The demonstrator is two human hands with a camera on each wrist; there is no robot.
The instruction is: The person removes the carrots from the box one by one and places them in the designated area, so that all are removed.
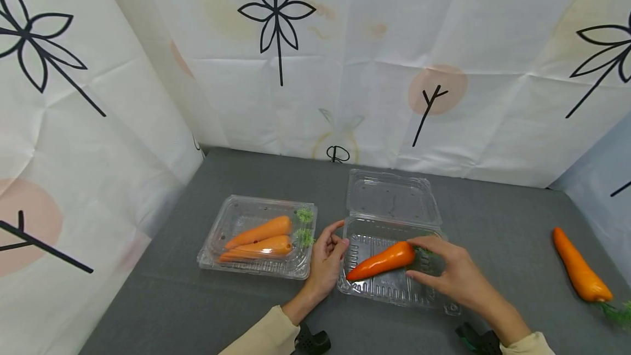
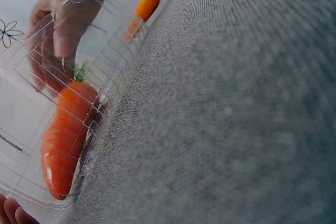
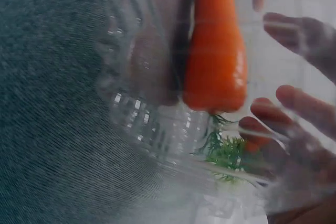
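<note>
An orange-red toy carrot (image 1: 382, 261) lies diagonally in an open clear plastic clamshell box (image 1: 379, 292), its tip toward the left wall. My right hand (image 1: 455, 273) is over its green top (image 3: 228, 156), inside the box, thumb and fingers spread apart around that end. In the right wrist view the fingers (image 3: 304, 108) stand apart from the carrot's body. My left hand (image 1: 325, 259) rests at the box's left edge, with thumb and forefinger right at the rim. In the left wrist view the carrot (image 2: 71, 135) shows through the clear wall.
To the left stands a closed clear clamshell box (image 1: 222, 229) with two orange carrots (image 1: 261, 232) inside. Another carrot (image 1: 579, 267) lies at the far right of the grey table (image 1: 493, 223). The open box's lid (image 1: 391, 196) lies back toward the patterned cloth (image 1: 374, 97) behind.
</note>
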